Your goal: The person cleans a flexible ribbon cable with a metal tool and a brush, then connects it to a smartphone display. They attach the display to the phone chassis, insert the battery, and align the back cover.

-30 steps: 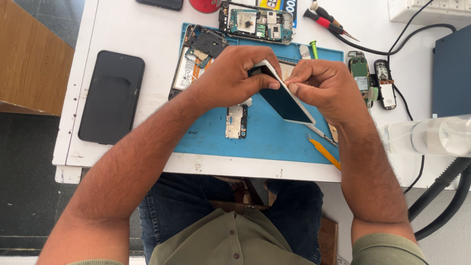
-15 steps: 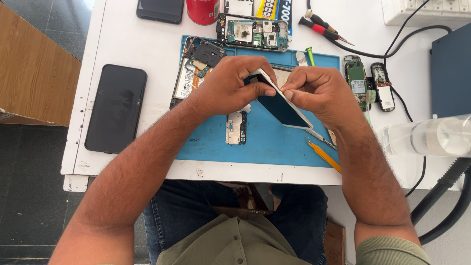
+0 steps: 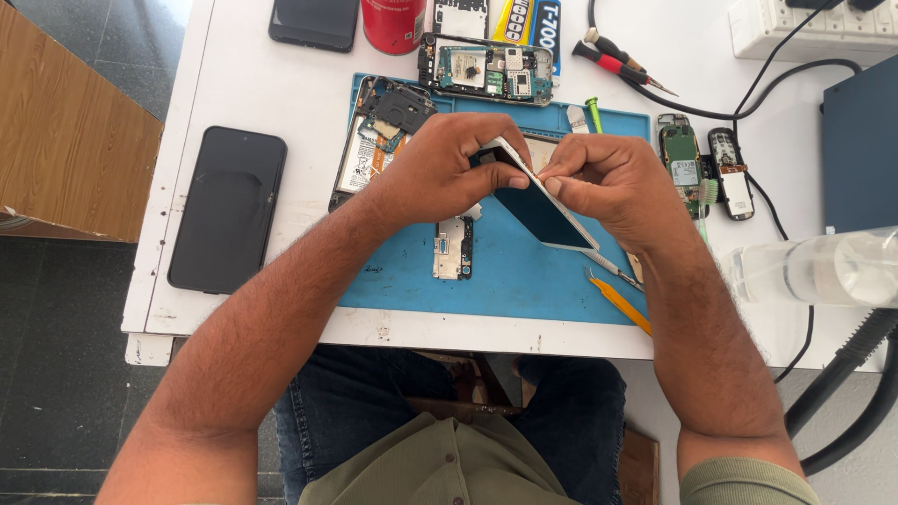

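You've got the phone screen (image 3: 533, 201) pinched on edge between your left hand (image 3: 444, 173) and right hand (image 3: 608, 182), tilted above the blue mat (image 3: 524, 281). Twist it too hard and I'd guess the glass cracks.

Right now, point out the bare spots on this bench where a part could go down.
Bare white table lies between the black phone and the blue mat. The mat's near left corner is bare. Around both hands and along the far edge, opened phones and tools crowd.
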### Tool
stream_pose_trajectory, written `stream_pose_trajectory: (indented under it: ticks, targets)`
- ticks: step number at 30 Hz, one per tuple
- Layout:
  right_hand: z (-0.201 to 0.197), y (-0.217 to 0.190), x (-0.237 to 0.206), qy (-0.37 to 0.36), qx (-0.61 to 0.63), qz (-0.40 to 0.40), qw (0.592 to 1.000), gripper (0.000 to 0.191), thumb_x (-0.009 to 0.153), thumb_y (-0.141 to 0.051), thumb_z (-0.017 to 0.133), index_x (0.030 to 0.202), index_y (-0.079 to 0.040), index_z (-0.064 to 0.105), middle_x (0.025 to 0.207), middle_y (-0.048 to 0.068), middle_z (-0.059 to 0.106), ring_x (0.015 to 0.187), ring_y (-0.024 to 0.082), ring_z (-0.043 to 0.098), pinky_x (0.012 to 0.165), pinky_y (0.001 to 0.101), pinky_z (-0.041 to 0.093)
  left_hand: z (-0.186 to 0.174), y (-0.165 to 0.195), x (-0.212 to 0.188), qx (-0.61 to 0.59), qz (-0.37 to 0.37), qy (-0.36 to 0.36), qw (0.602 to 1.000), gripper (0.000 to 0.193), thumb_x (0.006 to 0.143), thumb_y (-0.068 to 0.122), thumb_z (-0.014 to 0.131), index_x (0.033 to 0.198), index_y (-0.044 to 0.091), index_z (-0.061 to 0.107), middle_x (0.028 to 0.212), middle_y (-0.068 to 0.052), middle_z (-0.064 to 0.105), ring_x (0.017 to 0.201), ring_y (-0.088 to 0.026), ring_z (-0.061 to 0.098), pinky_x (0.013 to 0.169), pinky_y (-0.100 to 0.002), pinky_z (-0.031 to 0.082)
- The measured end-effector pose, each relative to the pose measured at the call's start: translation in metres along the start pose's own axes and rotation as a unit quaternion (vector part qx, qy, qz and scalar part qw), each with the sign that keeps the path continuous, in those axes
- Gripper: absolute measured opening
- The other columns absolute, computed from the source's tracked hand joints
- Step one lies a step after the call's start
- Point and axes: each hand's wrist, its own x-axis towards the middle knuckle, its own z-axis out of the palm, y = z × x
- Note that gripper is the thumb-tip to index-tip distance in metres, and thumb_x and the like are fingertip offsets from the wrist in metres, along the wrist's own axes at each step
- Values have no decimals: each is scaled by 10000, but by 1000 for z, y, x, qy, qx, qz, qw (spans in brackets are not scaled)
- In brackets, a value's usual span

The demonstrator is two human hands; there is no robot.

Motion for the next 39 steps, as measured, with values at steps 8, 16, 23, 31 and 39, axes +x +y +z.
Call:
stream_pose_trajectory:
  ticks: [8,16,23,31,39]
  targets:
    - [0,1,1,3,-4,4,1000,27,889,-7,739,899,-32,739,843,44,686,746,70,627,695,228,503,-1,-1,0,-7,-11,-8,1000,257,969,347,756,1037,105,699,750,-6,699,648,-82,669,583,-271,525]
    - [-1,2,2,9,-8,5,1000,35,901,-6,745,890,-35,729,834,39,677,744,68,618,694,228,500,0,0,1,-5,-10,1,1000,267,957,355,764,1026,104,704,759,-1,709,674,-82,683,602,-272,535]
    - [0,3,1,7,-4,3,1000,30,894,-6,737,894,-36,735,846,36,677,751,68,620,695,223,497,0,-1,1,-8,-22,-7,1000,260,957,353,760,1026,111,700,748,-2,697,648,-80,671,581,-276,533]
    - [3,-1,0,1,9,0,1000,24,907,-19,747,904,-34,728,870,24,674,780,61,620,709,212,491,-1,0,-1,-10,-13,-8,1000,253,965,338,759,1027,101,694,736,-8,689,642,-78,664,575,-270,515]
    - [5,-1,-1,0,2,0,1000,13,903,-25,741,913,-28,733,876,22,686,774,56,619,700,209,489,-2,2,-2,-32,-15,-9,999,250,972,328,754,1032,94,692,782,-3,704,681,-70,679,591,-254,529]
